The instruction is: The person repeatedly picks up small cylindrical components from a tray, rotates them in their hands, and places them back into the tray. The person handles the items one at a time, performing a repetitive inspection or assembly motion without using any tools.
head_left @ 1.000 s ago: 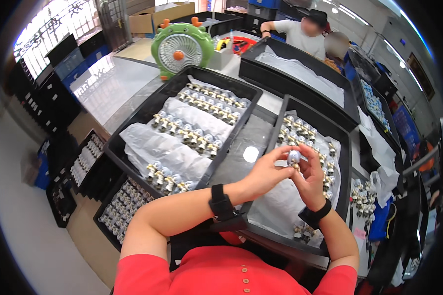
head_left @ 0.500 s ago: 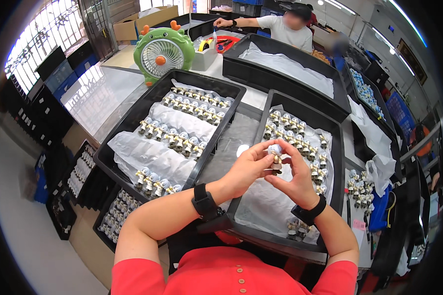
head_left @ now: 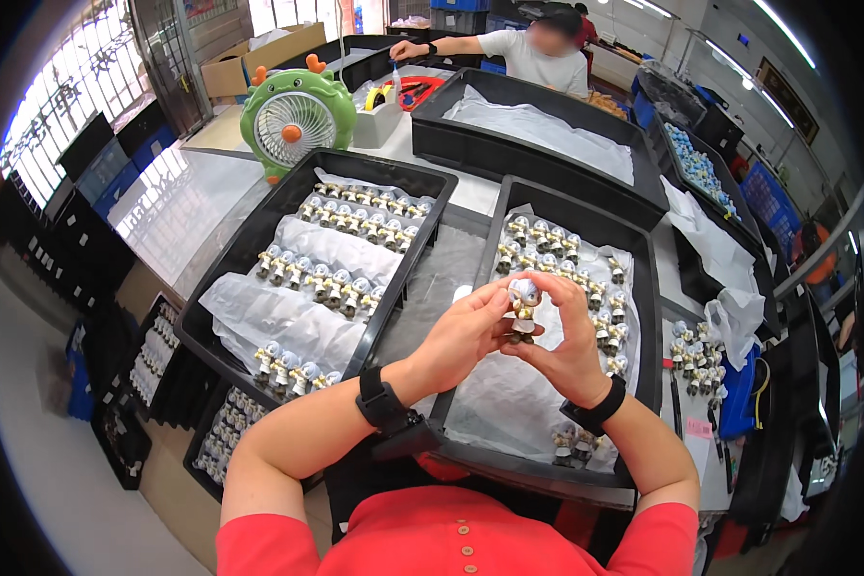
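Head view | hands point(head_left: 574, 357) angled inward above black tray point(head_left: 649, 336) | holding one upright figurine point(head_left: 524, 309)

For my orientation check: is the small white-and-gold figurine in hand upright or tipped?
Upright: the figurine has its pale head above its dark feet; any lean toward the camera, cannot tell.

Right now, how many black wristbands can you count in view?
3: the left band and right band on the near person, and another band on the co-worker in white. The co-worker's other wrist is hidden, so more are possible.
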`<state>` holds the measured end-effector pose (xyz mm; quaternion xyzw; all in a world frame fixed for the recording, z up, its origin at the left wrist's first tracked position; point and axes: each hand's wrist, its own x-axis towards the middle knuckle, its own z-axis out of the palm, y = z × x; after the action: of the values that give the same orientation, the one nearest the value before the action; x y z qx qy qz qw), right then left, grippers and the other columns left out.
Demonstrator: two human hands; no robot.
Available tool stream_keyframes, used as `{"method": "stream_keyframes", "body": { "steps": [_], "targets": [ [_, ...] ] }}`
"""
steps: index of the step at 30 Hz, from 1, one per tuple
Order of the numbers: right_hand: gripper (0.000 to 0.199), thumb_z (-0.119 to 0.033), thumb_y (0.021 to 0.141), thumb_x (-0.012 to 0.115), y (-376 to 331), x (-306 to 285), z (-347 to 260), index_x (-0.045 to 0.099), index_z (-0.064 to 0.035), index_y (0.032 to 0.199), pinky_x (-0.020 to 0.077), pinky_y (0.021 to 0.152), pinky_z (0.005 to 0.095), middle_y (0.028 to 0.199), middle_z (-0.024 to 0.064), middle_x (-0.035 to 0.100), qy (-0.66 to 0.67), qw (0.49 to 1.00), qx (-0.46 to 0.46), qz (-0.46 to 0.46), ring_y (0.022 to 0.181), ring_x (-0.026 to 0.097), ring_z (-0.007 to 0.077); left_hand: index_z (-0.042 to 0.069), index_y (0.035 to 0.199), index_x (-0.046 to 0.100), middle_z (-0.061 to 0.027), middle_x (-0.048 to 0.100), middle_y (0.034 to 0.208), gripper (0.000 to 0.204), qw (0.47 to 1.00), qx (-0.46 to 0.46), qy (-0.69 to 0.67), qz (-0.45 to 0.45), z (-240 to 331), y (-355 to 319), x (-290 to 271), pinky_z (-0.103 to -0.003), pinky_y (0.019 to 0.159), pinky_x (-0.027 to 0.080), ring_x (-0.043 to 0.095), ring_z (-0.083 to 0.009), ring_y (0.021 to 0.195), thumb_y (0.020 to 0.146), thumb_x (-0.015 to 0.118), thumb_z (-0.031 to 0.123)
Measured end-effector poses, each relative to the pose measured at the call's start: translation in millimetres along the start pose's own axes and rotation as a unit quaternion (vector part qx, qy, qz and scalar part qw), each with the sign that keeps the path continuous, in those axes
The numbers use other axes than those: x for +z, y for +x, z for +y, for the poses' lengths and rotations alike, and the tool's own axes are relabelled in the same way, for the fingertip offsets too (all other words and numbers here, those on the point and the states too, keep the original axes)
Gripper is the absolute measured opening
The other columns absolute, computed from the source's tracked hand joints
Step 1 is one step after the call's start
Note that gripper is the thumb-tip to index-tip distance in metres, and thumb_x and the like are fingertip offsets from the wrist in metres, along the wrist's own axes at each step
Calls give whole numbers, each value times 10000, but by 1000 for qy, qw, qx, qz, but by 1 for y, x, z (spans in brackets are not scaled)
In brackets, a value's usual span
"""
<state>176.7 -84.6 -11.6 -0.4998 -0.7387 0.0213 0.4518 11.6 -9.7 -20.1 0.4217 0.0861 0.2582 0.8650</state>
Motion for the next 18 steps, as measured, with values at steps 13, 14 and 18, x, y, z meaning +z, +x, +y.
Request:
{"method": "stream_keyframes", "body": {
  "steps": [13, 14, 18],
  "targets": [
    [848, -167, 593, 869, -4, 0, -1, 434, -83, 1317, 401, 979, 403, 1259, 113, 501, 35, 997, 60, 15, 1171, 470, 303, 66, 1438, 295, -77, 512, 1281, 501, 1000, 12, -20, -16, -1, 0, 1, -346, 877, 503, 576, -244, 1112, 996, 459, 235],
    [860, -172, 596, 870, -3, 0, -1, 426, -83, 1327, 403, 978, 400, 1260, 113, 499, 36, 997, 61, 14, 1175, 470, 299, 68, 1437, 299, -78, 513, 1282, 497, 999, 16, -23, -18, 0, 0, 1, -346, 877, 504, 576, -249, 1112, 996, 458, 235],
    [952, -214, 605, 878, -5, 1, 5, 349, -94, 1386, 415, 907, 369, 1268, 92, 530, 25, 998, 59, 8, 1145, 522, 233, 72, 1431, 314, -77, 519, 1280, 484, 999, 21, -27, -15, -1, 0, 2, -353, 882, 505, 579, -262, 1113, 997, 454, 233]
  ]
}}
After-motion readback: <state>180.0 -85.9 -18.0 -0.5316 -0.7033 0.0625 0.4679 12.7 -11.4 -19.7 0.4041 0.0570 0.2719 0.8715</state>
